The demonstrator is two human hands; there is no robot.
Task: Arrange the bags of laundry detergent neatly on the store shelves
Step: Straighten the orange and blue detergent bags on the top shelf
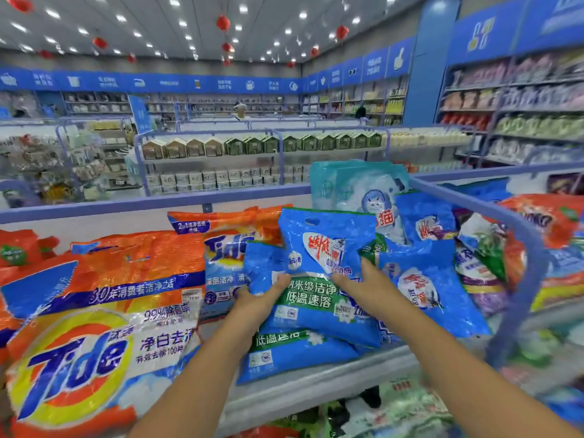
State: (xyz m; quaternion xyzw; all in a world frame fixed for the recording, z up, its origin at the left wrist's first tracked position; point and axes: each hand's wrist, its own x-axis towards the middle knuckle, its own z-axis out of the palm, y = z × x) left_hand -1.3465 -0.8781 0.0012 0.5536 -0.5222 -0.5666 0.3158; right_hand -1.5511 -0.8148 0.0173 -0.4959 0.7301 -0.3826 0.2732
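On the near shelf's [316, 387] centre, 2 hands grip 1 blue detergent bag [319, 248] from below: left hand [264, 295] and right hand [363, 282] equally close, bag's long axis running near-to-far.

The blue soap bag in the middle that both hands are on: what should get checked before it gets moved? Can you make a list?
1. Left hand on the blue bag: ok, fingers lie along its lower left edge.
2. Right hand on it: ok, thumb on its front.
3. Bag standing straight: not ok, it leans back and is crumpled.
4. Stack underneath level: not ok, the lower blue bags lie askew.
5. Neighbours on the right tidy: not ok, another blue bag slants against the pile.
6. Room beside the Tide bag: cannot tell, the held bag covers that spot.
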